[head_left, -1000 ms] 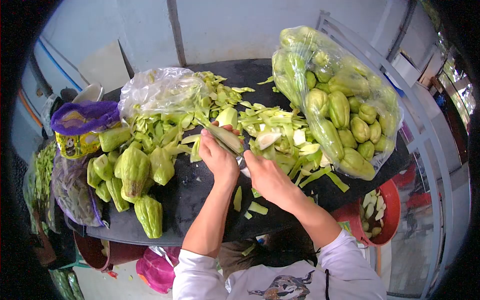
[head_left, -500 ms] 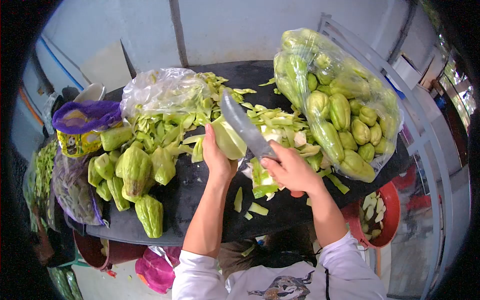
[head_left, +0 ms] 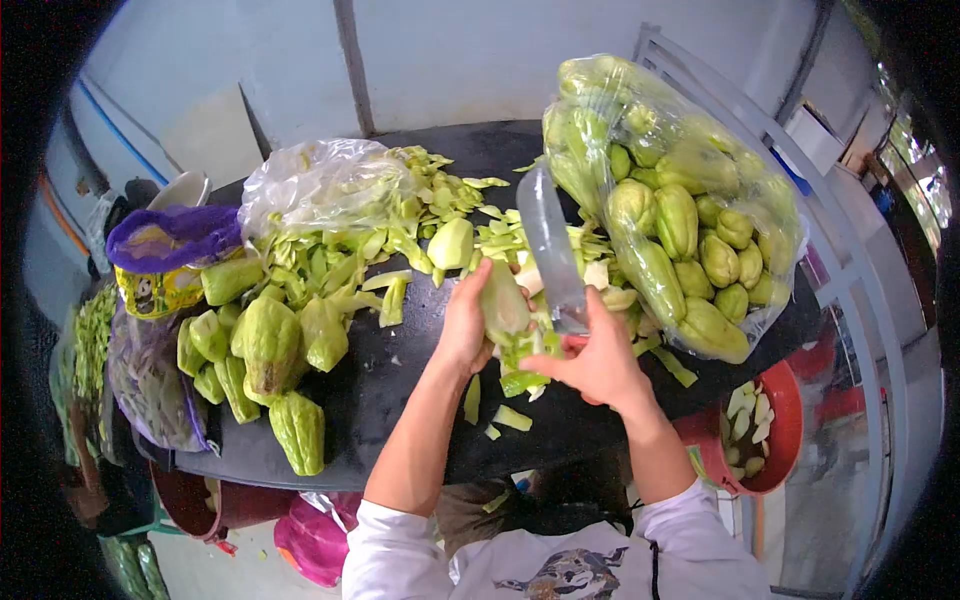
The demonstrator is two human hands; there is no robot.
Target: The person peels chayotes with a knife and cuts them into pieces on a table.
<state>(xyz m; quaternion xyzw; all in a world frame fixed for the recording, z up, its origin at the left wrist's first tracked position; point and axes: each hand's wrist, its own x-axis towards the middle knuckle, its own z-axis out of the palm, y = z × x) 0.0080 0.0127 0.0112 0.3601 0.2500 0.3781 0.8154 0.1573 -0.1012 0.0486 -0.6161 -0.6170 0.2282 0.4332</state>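
Note:
Near the middle of the black table (head_left: 400,430), my left hand (head_left: 468,322) is closed around a pale green peeled chayote piece (head_left: 504,303). My right hand (head_left: 598,362) grips the red handle of a wide knife (head_left: 550,250), its blade upright and pointing away from me, to the right of the piece. Green peelings (head_left: 528,362) lie between and under the hands. Just beyond my left hand sits a peeled chayote (head_left: 451,244). Cut strips (head_left: 514,418) are scattered near the table's front edge.
A clear bag of chayotes (head_left: 690,215) stands at the right. Whole chayotes (head_left: 270,345) are piled at left, beside a purple-rimmed net bag (head_left: 160,370). Behind them is a crumpled plastic bag (head_left: 325,190). A red bucket (head_left: 787,425) with pale pieces stands below, right.
The knife has swung from over the chayote piece to its right, blade turned away from me. My left hand has shifted right with the piece, and a peeled chayote behind shows again.

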